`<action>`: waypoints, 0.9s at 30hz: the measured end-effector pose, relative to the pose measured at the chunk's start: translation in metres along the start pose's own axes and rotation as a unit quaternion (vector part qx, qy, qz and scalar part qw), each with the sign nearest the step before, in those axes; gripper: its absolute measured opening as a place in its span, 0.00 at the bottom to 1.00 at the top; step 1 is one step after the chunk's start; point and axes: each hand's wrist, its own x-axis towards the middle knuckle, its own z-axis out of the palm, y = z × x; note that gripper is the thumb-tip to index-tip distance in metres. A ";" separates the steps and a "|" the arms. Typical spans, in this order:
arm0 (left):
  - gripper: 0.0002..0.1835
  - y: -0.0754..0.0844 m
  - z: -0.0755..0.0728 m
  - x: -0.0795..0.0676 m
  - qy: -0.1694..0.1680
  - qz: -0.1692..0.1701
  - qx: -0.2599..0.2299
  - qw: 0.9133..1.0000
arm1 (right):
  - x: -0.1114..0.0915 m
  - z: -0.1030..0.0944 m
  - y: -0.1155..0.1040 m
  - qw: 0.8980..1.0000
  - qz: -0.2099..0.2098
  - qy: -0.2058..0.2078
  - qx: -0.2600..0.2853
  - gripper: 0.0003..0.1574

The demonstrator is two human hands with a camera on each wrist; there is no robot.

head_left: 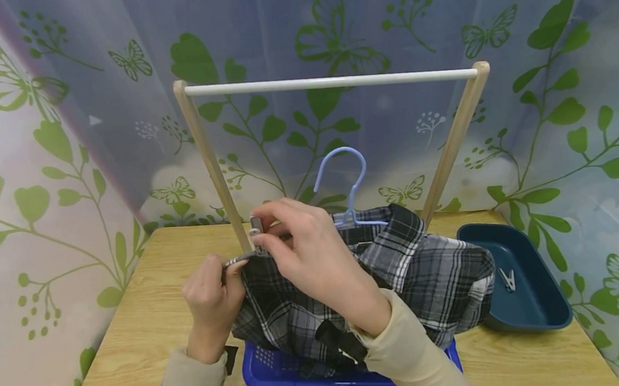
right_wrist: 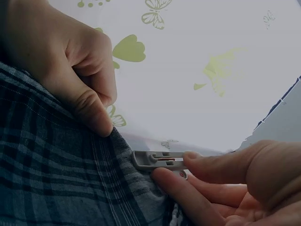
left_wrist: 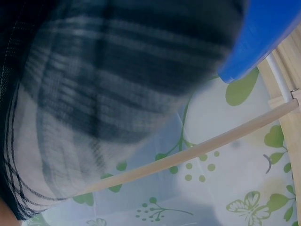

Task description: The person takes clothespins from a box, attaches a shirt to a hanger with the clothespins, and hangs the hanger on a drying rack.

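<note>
A black, grey and white plaid shirt (head_left: 436,280) with a collar hangs on a light-blue hanger (head_left: 360,177), whose hook points up. My left hand (head_left: 213,291) pinches the shirt's edge between thumb and curled fingers. Right beside it, my right hand (head_left: 314,247) holds a grey clothespin (right_wrist: 160,160) by its handle end. In the right wrist view, the clothespin's front end sits at the cloth edge, a little below the left thumb. Blurred shirt cloth (left_wrist: 108,80) fills much of the left wrist view, where the left fingers are hidden.
Under the shirt is a blue perforated basket (head_left: 325,385). Behind stands a wooden rack with a white rail (head_left: 333,82). At the right, a dark teal tray (head_left: 541,296) holds another clothespin (head_left: 507,279). All stand on a wood-grain table (head_left: 148,290) before a leaf-patterned curtain.
</note>
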 end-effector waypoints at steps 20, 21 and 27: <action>0.28 -0.002 0.002 -0.002 -0.009 0.007 0.003 1.000 | -0.005 -0.001 0.001 0.999 0.025 0.005 0.036 0.19; 0.28 -0.002 0.002 -0.001 -0.008 0.009 0.003 1.000 | -0.006 -0.001 0.001 0.999 0.024 0.007 0.040 0.19; 0.28 0.001 0.003 0.001 -0.002 0.013 -0.001 1.000 | -0.010 -0.003 0.004 0.998 0.019 0.015 0.056 0.20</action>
